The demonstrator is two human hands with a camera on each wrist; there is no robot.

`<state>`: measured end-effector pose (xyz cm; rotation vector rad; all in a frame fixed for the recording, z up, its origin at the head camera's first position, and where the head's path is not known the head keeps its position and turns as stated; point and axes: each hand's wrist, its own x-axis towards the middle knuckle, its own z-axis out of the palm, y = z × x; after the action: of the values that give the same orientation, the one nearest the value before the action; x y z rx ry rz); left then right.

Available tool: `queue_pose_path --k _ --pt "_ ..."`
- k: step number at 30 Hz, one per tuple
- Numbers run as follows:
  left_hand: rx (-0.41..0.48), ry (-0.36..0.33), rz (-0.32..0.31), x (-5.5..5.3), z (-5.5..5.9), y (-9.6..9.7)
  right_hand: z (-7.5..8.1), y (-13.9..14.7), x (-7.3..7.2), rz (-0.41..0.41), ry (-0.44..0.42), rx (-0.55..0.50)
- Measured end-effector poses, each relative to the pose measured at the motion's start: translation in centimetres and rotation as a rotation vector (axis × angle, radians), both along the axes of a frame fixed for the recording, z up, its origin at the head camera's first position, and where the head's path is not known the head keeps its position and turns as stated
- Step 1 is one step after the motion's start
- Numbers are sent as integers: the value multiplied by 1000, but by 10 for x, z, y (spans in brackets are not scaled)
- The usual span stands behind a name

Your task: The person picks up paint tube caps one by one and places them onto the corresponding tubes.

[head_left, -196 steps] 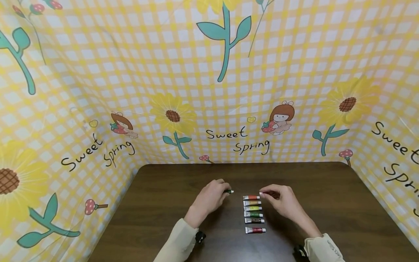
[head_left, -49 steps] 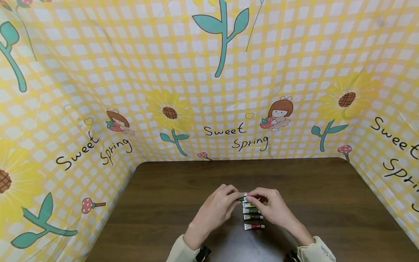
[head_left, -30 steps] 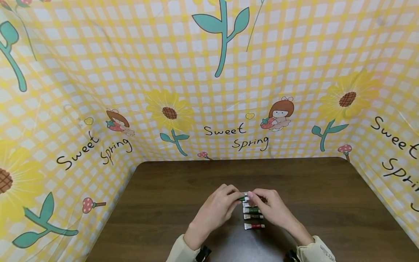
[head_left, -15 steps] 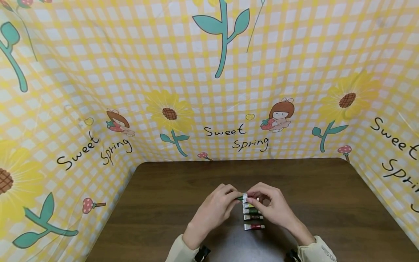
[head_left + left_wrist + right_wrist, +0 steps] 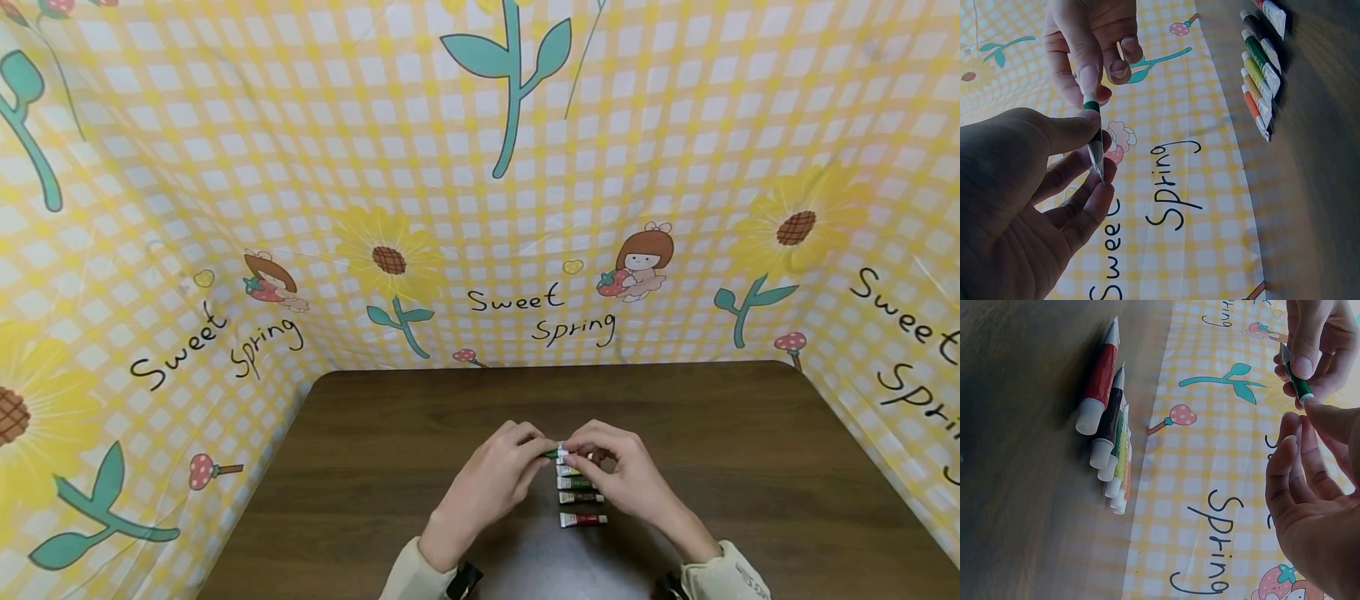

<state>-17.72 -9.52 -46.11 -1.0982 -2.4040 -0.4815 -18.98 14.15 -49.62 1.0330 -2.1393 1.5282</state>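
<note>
In the head view my left hand and right hand meet above the far end of a row of small paint tubes. My left thumb and fingers pinch the body of a dark green paint tube, its crimped end pointing back toward the left palm. At the tube's other end is a white cap, which my right thumb and index finger pinch. The remaining right fingers are loosely bent. Lying on the table in the row are a red tube, a black tube and a green tube.
Beyond the green one in the row lie a yellow tube, an ochre tube and an orange tube. They rest on a dark brown wooden table. A yellow checked cloth hangs around its back and sides.
Earlier the hands were apart on either side of the row, the right with something small and white. They have come together at the green tube; lately the right fingers shift slightly around its cap.
</note>
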Motion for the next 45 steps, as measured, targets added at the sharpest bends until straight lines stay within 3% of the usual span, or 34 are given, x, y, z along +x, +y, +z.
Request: queue_pose_path --k 45 --pt "-24 14 -7 -1 -3 1 1 0 2 -42 -64 37"
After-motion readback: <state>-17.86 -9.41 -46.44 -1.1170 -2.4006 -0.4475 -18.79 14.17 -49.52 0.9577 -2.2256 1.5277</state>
